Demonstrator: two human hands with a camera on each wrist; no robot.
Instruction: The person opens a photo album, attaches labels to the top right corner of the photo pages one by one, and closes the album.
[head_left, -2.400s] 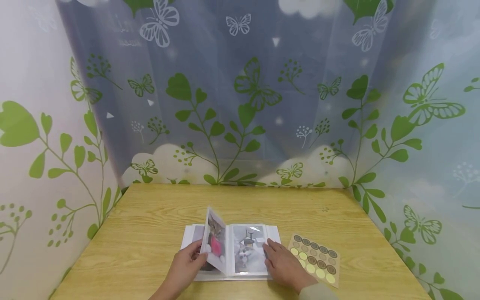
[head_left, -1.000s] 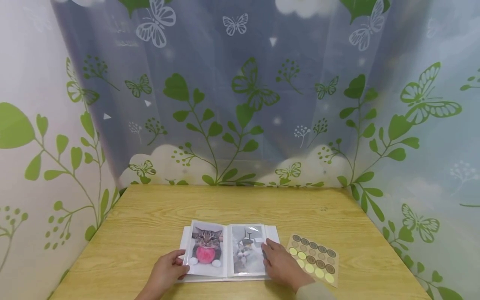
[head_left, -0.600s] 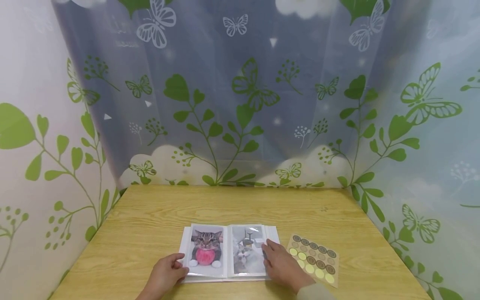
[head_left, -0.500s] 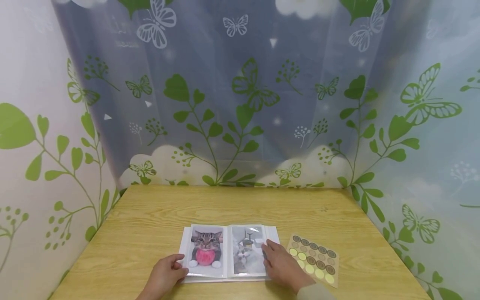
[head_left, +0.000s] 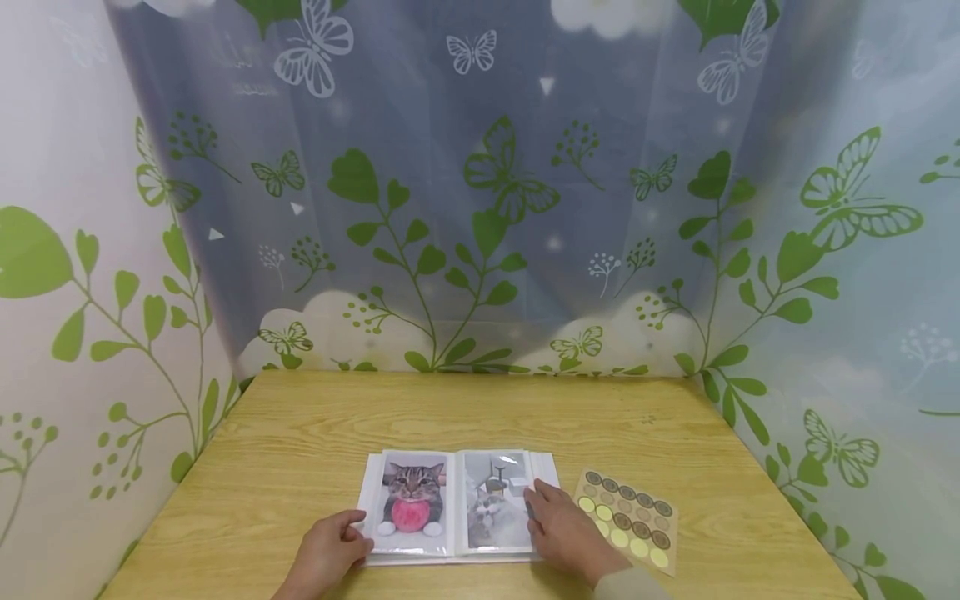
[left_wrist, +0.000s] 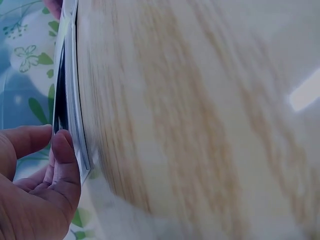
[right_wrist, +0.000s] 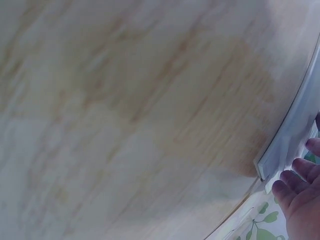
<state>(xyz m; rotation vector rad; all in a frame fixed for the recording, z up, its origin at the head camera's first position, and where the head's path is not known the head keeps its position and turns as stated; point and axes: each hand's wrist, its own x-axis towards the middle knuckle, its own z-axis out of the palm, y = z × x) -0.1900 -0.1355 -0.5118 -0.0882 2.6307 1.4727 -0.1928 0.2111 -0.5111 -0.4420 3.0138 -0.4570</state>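
Observation:
A small photo album (head_left: 455, 508) lies spread on the wooden table in the head view. Its left page bears a cat photo (head_left: 411, 497) with a pink ball, and its right page a greyish cat photo (head_left: 497, 504). At the album's left edge, my left hand (head_left: 330, 546) pinches the edge of the left page. Seen from the left wrist, the page edge (left_wrist: 59, 85) runs between thumb and forefinger. My right hand (head_left: 566, 529) rests on the album's right side, with its fingers extended over the margin; the right wrist view shows the fingertips (right_wrist: 283, 192) close by the cover.
Right of the album lies a brown sticker sheet (head_left: 637, 521) with rows of dark and yellow round stickers, partly behind my right hand. The wooden table (head_left: 465, 408) reaches back to a curtain (head_left: 480, 250) printed with leaves and butterflies, which also hangs on both sides.
My left hand has turned the lifted album page over to the left; the page has sunk flat, showing the pink-ball cat photo. The right hand has stayed nearly still.

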